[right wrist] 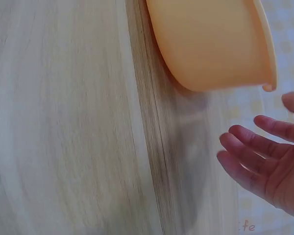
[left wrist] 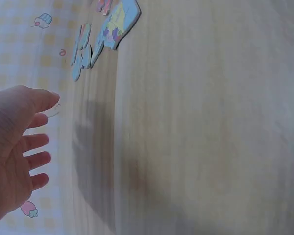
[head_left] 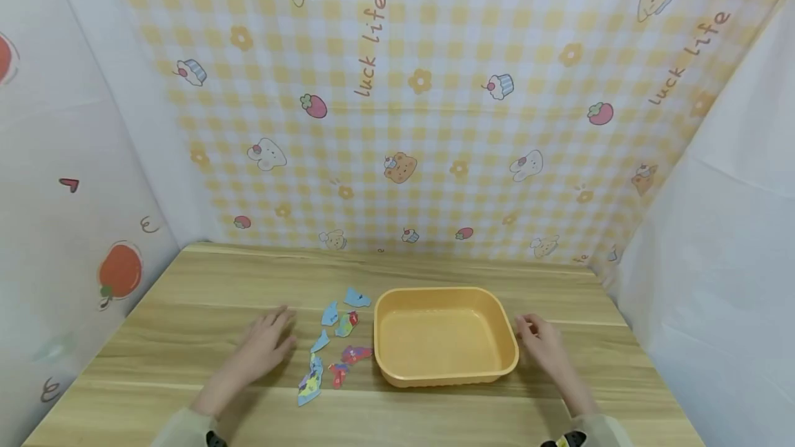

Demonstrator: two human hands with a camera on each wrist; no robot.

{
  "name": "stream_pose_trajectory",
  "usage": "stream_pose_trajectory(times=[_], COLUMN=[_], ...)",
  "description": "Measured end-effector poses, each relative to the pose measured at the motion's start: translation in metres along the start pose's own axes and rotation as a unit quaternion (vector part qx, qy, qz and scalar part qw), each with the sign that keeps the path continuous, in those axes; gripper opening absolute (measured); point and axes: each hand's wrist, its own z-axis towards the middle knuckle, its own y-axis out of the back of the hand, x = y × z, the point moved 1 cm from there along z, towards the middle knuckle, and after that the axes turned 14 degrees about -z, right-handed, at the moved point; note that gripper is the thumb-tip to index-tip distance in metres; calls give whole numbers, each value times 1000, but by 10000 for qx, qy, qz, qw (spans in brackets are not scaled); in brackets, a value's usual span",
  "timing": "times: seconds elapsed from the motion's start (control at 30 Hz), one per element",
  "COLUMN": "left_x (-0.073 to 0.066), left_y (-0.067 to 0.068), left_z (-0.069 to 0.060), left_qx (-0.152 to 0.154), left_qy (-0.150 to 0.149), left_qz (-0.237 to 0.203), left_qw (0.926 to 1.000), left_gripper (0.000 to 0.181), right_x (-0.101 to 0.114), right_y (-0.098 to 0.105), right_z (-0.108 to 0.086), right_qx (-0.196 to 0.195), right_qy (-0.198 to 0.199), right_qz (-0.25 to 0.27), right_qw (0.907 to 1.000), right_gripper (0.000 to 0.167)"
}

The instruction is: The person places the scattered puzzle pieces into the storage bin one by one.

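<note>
Several flat, irregular, colourful pieces that look like puzzle pieces lie on the table left of a yellow plastic basin. Among them are a long blue-and-yellow piece (head_left: 310, 381), a purple-red piece (head_left: 356, 354) near the basin and a light blue piece (head_left: 357, 298) at the back. The basin (head_left: 445, 379) has nothing in it. My left hand (head_left: 263, 345) hovers left of the pieces, fingers loosely spread and holding nothing. Just right of the basin is my right hand (head_left: 543, 347), its fingers relaxed; the right wrist view shows it apart from the basin (right wrist: 210, 44).
The wooden table (head_left: 205, 309) reaches back to a yellow checked cloth (head_left: 422, 123) with cartoon prints. White cloth walls (head_left: 702, 212) stand at both sides.
</note>
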Motion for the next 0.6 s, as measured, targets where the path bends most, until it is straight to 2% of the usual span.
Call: stream_pose_trajectory(times=[0.1, 0.23, 0.6], left_x=[-1, -5, -5], left_y=[-2, -3, -12], left_z=[6, 14, 37], left_qx=[122, 217, 499], left_qy=[91, 162, 540], left_qz=[-146, -248, -886], left_qw=[9998, 9993, 9933], left_gripper=[46, 43, 41], right_x=[4, 8, 16], right_y=[-2, -6, -14], right_z=[1, 1, 2], right_qx=[179, 241, 162], right_qy=[-263, -455, -287], right_qz=[399, 635, 423], right_qw=[9987, 9967, 9986], right_gripper=[43, 49, 42])
